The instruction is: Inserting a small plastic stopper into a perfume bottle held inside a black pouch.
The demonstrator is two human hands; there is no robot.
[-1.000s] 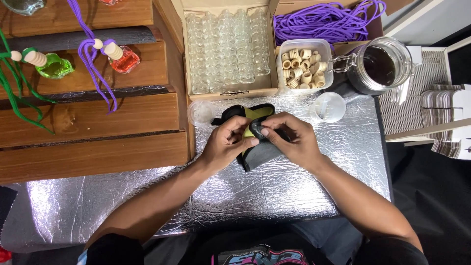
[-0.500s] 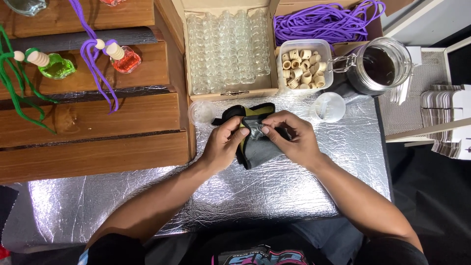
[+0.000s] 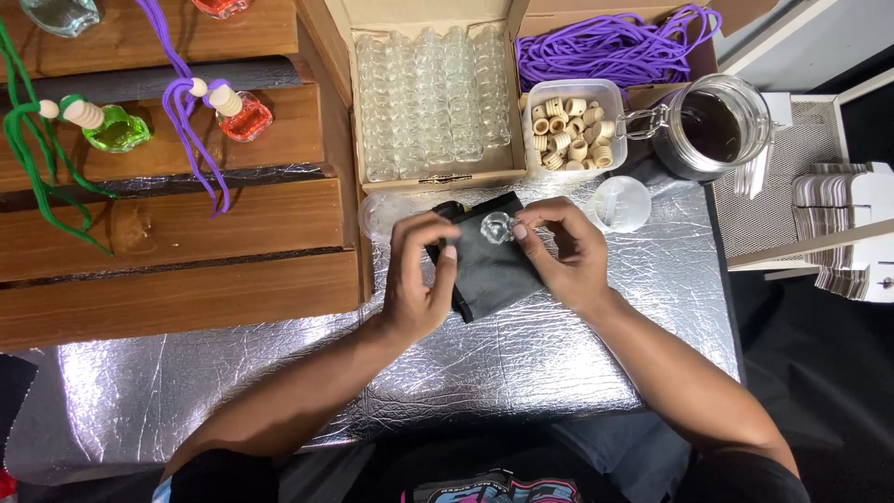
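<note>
Right now I see a small clear glass bottle (image 3: 496, 226) in the middle of the work, held just above a black cloth (image 3: 489, 256) that lies on the table (image 3: 279, 391). My right hand (image 3: 568, 256) has its grip closed on the bottle, thumb and first fingers pinching it from the right side. My left hand (image 3: 419, 279) has its grip on the cloth, fingers curled over the left edge and holding it up toward the bottle; it is not flat and not released.

By my judgement the step in hand is wiping the little bottle with the cloth. The next move calls for turning the bottle gently inside the cloth, with a firm but light pinch, because the glass is smooth and could slip.

Just behind the hands, an open cardboard box (image 3: 433, 177) holds many rows of the same clear bottles. Beside it, on the right, a clear tub (image 3: 570, 126) holds wooden caps, then a glass jar (image 3: 712, 126) with dark liquid, and a small round clear lid (image 3: 621, 203) lies near the right hand. Purple cords (image 3: 605, 47) fill another box at the back.

To the left, wooden steps (image 3: 177, 224) carry a finished green bottle (image 3: 116, 129) and a red one (image 3: 247, 116) with cords. The table is covered with wrinkled silver foil; the floor around looks dark.
</note>
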